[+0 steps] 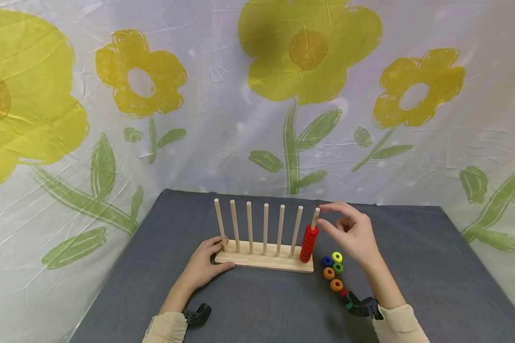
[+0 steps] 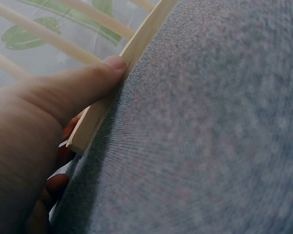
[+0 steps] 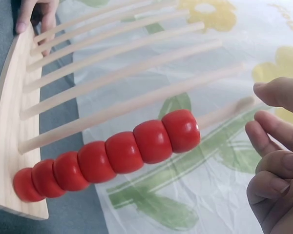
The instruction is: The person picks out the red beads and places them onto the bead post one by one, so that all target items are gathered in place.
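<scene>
A wooden peg rack (image 1: 266, 262) stands on the table, with several upright pegs along its base. At its left end my left hand (image 1: 203, 264) grips the base, the thumb (image 2: 95, 80) along the front edge and the other fingers behind. Red beads (image 3: 122, 152) are stacked on the rightmost peg, whose bare tip (image 3: 244, 104) sticks out above them. Beside that tip is my right hand (image 1: 354, 233), thumb and index finger spread apart with nothing between them. In the right wrist view its other fingers are bent, and the hand is apart from the beads.
Right of the rack, loose beads lie on the grey cloth: a blue one (image 1: 327, 261), a yellow one (image 1: 336, 257), a green one (image 1: 337, 268), two orange ones (image 1: 336, 285) and a red one (image 1: 344, 293), partly behind the right wrist camera (image 1: 360, 305). A flowered sheet (image 1: 214, 143) hangs behind.
</scene>
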Motion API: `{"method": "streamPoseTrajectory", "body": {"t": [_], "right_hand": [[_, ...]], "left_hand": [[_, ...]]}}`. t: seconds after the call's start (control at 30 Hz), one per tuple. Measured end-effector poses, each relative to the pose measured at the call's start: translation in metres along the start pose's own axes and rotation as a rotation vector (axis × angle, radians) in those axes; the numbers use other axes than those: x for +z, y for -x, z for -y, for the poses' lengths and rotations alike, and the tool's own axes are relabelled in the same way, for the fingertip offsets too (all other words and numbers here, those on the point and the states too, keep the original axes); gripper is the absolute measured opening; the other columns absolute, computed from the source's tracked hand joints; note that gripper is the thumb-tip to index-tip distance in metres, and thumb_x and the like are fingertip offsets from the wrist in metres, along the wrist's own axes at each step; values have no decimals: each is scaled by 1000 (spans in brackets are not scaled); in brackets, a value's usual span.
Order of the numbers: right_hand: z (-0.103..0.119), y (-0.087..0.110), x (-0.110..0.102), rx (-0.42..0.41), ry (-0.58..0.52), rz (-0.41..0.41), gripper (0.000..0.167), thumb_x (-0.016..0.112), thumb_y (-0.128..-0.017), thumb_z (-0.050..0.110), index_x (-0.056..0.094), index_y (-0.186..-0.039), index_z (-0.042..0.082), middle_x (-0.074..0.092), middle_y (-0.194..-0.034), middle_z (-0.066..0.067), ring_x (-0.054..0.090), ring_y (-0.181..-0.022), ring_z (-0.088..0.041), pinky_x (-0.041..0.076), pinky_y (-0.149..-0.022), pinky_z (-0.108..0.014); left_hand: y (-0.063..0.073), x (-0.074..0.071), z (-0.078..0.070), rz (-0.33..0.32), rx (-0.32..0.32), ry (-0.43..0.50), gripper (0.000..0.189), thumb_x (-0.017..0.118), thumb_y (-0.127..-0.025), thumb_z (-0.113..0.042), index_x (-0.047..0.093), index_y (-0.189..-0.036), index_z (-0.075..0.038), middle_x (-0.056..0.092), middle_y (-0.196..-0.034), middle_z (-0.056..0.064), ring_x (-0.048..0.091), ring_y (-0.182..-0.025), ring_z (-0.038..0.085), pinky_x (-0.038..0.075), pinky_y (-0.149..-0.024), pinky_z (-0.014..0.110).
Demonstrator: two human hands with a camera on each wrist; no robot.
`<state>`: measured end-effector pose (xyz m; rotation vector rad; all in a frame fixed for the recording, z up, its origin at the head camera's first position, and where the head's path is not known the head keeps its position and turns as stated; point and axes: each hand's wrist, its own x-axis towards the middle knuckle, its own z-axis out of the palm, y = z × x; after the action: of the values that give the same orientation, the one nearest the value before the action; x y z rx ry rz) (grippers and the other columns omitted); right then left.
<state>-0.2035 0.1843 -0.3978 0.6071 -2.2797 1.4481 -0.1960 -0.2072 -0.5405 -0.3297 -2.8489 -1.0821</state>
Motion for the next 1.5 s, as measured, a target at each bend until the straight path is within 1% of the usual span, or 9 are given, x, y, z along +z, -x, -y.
{"method": "streamPoseTrajectory", "body": {"t": [0.13, 0.33, 0.6, 0.8, 0.93, 1.03, 1.23, 1.4, 1.5], "right_hand": [[-3, 5, -4, 18, 10, -3, 28, 82, -93, 3, 79, -119, 13, 57, -80, 4, 26, -42, -6, 25, -38, -28], [-13, 19, -11, 24, -1, -23, 27, 79, -95, 0, 80, -118, 14, 70, -98, 0, 29, -41, -4, 28, -37, -27], [-30, 48, -17, 56, -17, -18, 26, 76, -95, -4, 78, -118, 8, 70, -97, 0, 29, -42, -2, 29, -37, -25], [-40, 67, -24, 146, 13, -22, 22, 77, -97, 3, 78, -117, 9, 72, -105, -2, 28, -41, -4, 29, -36, -28], [-45, 76, -30, 196, 36, -22, 21, 78, -97, 7, 78, -118, 11, 71, -98, -3, 28, -41, -6, 30, -36, -29], [-50, 84, -34, 218, 61, -27, 20, 79, -97, 8, 79, -116, 12, 69, -93, 0, 28, -41, -4, 31, -35, -28], [-58, 106, -38, 266, 73, -25, 20, 79, -96, 7, 78, -116, 9, 71, -98, 9, 29, -41, -3, 32, -36, -28], [-65, 125, -37, 339, 97, -8, 23, 81, -95, 11, 78, -118, 8, 72, -96, 3, 29, -42, -3, 33, -36, -28], [-69, 137, -35, 410, 109, 7, 23, 82, -95, 13, 79, -118, 11, 74, -99, 1, 30, -41, -4, 36, -37, -28]], "left_hand": [[1, 0, -1, -9, 9, -5, 74, 90, -87, -38, 63, -149, -7, 55, -155, 16, 47, -146, 41, 43, -115, 64], [1, 0, -1, -17, 16, -10, 75, 89, -87, -38, 63, -148, -4, 56, -154, 15, 49, -144, 41, 44, -114, 63], [-2, 0, 0, 9, 0, -5, 76, 88, -88, -39, 61, -151, -6, 54, -156, 14, 46, -147, 40, 42, -116, 62], [-2, -1, 0, 13, -3, -4, 77, 88, -88, -41, 61, -151, -7, 54, -156, 14, 46, -147, 40, 43, -116, 63], [-1, -1, 0, 14, -9, 0, 77, 88, -88, -42, 60, -151, -6, 54, -156, 14, 46, -147, 41, 43, -115, 63], [-1, -1, -1, 19, -15, 4, 77, 88, -88, -41, 60, -151, -6, 53, -157, 15, 46, -147, 41, 42, -116, 64], [-2, 0, 0, 29, -20, 7, 78, 88, -88, -42, 60, -151, -6, 52, -158, 14, 44, -148, 40, 42, -116, 63], [-1, 0, 2, 16, -15, 1, 77, 88, -88, -41, 61, -151, -7, 52, -158, 14, 45, -148, 40, 43, -116, 63], [0, 2, 2, 17, -17, -1, 76, 88, -89, -42, 61, -151, -6, 52, -158, 14, 45, -148, 40, 42, -116, 63]]}}
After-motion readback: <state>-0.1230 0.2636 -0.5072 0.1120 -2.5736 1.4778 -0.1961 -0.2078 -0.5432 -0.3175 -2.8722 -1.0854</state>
